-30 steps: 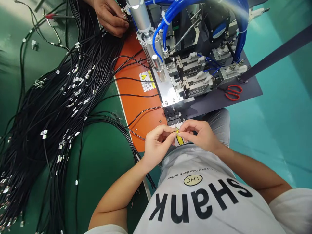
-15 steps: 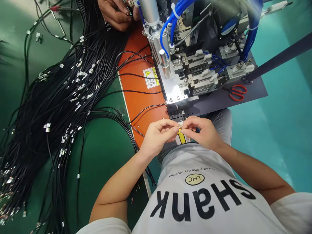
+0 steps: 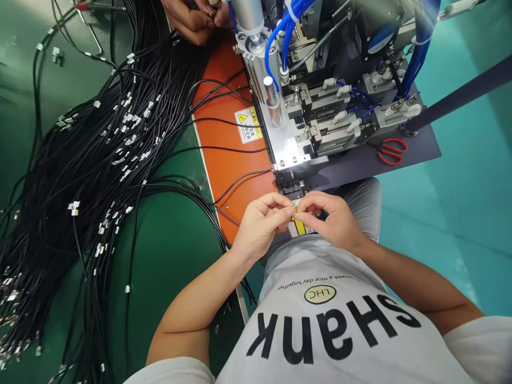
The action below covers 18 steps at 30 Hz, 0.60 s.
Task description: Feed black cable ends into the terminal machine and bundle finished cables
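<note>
Yellow-tipped terminal is pinched between the closed fingertips of left hand and right hand, just short of the machine beyond them, and could be dropped if either grip is loosened.

A factory floor, more exactly a cable-assembly workstation. Told by a bench-mounted pneumatic machine with a steel cylinder, blue air hoses and a yellow warning label on its orange base plate, set on a green tabletop beside a great heap of black cables tipped with small metal sleeves. Also red-handled scissors by the machine, a teal painted floor, and a co-worker's hands at the far end of the same station.
</note>
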{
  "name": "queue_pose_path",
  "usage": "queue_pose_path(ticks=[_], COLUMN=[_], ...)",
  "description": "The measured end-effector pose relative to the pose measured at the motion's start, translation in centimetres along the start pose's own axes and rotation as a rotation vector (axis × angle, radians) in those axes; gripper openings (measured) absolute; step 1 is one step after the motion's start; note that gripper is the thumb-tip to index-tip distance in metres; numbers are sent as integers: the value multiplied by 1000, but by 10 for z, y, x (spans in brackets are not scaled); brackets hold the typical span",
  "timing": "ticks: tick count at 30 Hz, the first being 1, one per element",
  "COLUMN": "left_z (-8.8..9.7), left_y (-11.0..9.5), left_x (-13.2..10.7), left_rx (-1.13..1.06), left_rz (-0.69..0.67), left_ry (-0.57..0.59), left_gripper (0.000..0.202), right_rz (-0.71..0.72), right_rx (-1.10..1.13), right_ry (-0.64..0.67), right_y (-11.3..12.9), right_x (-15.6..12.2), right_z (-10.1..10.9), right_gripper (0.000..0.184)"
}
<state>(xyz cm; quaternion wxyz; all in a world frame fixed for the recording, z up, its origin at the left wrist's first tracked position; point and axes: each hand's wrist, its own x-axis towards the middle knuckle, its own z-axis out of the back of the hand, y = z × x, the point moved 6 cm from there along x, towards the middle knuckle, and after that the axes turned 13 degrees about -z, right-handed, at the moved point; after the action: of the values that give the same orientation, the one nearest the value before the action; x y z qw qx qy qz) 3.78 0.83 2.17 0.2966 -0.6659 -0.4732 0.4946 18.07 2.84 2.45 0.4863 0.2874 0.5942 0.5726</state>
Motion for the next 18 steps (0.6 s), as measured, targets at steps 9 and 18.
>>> queue_pose_path(ticks=[9,18], left_z=[-1,-6], left_y=[1,-2], left_x=[-2,-4], left_rx=[25,-7], left_rz=[-56,-166], left_ry=[-7,32], left_gripper=[19,17], right_rz=[-24,14], right_rx=[-34,-66], right_ry=[-55,-110], right_y=[11,12], right_x=[-2,-4], right_z=[15,4], right_gripper=[7,7])
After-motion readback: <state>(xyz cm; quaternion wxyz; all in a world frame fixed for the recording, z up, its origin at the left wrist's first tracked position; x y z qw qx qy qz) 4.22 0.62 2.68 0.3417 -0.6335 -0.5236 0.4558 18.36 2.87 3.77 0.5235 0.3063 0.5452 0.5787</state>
